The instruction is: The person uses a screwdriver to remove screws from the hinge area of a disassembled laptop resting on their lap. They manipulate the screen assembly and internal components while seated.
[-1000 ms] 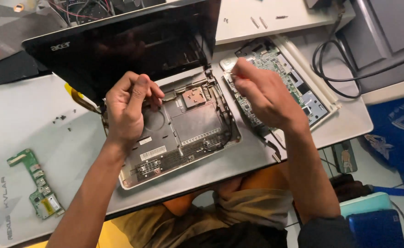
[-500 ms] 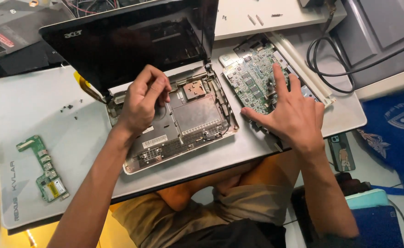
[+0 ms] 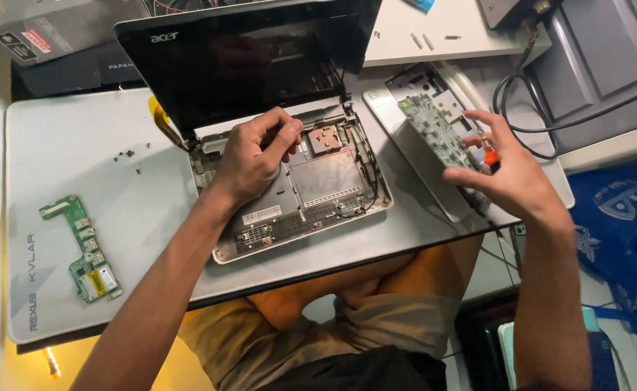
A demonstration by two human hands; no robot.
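The left hand (image 3: 249, 156) pinches inside the opened laptop (image 3: 296, 181); the right hand (image 3: 506, 170) grips a circuit board (image 3: 438, 134) near the tabletop's (image 3: 79, 159) right edge, a small green board (image 3: 83, 246) lying by the left edge.

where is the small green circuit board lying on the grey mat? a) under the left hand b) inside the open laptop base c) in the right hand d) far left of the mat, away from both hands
d: the small green circuit board lies alone at the left edge of the grey mat, apart from the left hand on the laptop base and from the right hand.
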